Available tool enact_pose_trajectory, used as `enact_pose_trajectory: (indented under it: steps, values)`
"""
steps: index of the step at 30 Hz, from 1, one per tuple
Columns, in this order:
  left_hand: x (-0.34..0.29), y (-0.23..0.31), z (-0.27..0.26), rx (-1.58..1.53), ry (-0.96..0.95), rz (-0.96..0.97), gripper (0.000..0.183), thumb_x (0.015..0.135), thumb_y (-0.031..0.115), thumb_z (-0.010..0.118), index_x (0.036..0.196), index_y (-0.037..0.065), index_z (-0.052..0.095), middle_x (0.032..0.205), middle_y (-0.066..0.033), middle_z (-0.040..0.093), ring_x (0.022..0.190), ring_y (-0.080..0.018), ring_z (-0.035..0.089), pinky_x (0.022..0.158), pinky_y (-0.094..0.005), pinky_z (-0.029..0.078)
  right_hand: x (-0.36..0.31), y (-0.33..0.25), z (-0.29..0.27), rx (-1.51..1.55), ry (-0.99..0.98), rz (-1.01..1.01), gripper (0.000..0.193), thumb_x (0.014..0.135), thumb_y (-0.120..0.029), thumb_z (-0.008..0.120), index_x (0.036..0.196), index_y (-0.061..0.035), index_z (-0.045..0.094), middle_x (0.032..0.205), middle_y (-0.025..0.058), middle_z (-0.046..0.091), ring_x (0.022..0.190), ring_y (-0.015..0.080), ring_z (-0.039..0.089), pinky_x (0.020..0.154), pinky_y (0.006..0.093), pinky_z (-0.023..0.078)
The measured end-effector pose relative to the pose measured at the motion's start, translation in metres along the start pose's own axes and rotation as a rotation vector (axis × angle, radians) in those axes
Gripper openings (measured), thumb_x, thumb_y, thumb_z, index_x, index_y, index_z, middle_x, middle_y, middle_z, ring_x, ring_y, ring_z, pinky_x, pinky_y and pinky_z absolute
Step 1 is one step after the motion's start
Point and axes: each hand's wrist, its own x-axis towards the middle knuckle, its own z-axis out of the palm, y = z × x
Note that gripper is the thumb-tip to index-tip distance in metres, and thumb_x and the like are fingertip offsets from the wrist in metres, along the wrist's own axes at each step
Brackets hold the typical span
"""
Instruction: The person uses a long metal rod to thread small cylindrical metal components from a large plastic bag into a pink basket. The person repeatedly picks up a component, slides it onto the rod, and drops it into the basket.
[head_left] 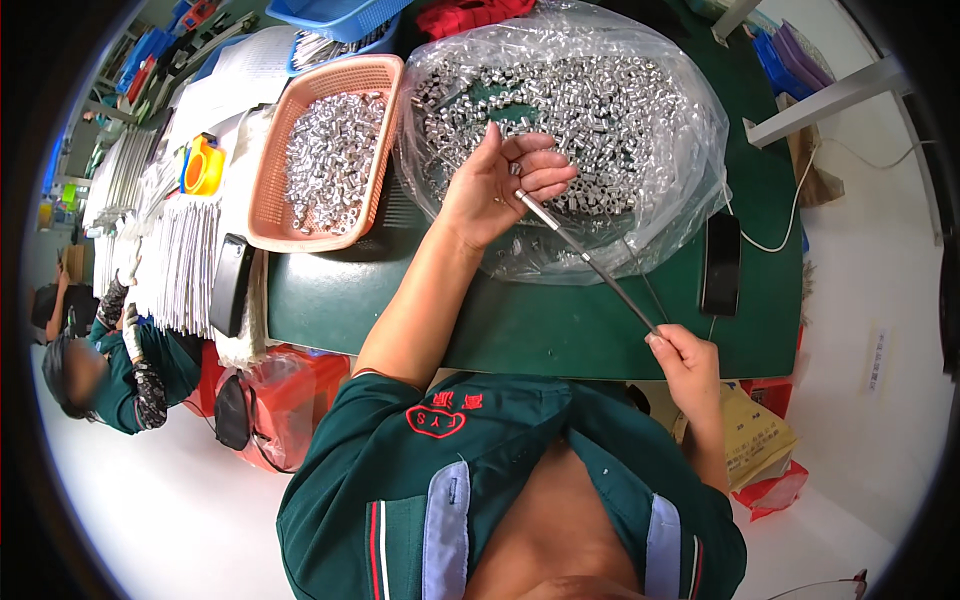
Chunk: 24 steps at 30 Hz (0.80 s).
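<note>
My left hand (508, 185) is palm up with its fingers curled, cupping a small silver metal sleeve (515, 169) over a clear plastic bag (705, 100). Loose metal sleeves (610, 100) lie heaped on the spread bag. Low at the right, my right hand (685, 362) pinches the near end of a thin dark rod (608, 275). The rod slants up to the left, and its bright silver tip comes close to the left fingers; whether it touches them or the sleeve I cannot tell.
Left of the bag, an orange basket (262, 190) holds more sleeves. A phone (721, 265) lies at the right on the green table (320, 315); a black case (232, 285) and bundled white rods (187, 265) are at the left. A co-worker (150, 355) sits far left.
</note>
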Motion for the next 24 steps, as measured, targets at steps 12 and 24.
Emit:
enact_pose_trajectory:
  steps: [12,24]
  values:
    - [-0.001,-0.003,0.001,-0.220,0.058,0.029,0.055,0.098,0.043,0.035,0.120,-0.004,0.050,0.108,-0.0180,0.062,0.104,-0.0339,0.060,0.096,-0.0479,0.045,0.003,0.021,0.031,0.232,-0.047,0.081,0.011,0.088,-0.010,0.060,0.085,0.0007,0.061,0.061,-0.0026,0.049,0.057,0.0035,0.043,0.051,0.0224,0.035]
    - [-0.002,-0.001,0.016,0.069,0.037,0.043,0.078,0.092,0.059,0.032,0.136,-0.006,0.033,0.129,-0.0255,0.048,0.123,-0.0394,0.045,0.103,-0.0478,0.038,0.008,0.016,0.017,0.219,-0.042,-0.002,0.016,0.090,-0.013,0.057,0.086,0.0014,0.061,0.063,-0.0022,0.050,0.058,0.0038,0.043,0.052,0.0201,0.035]
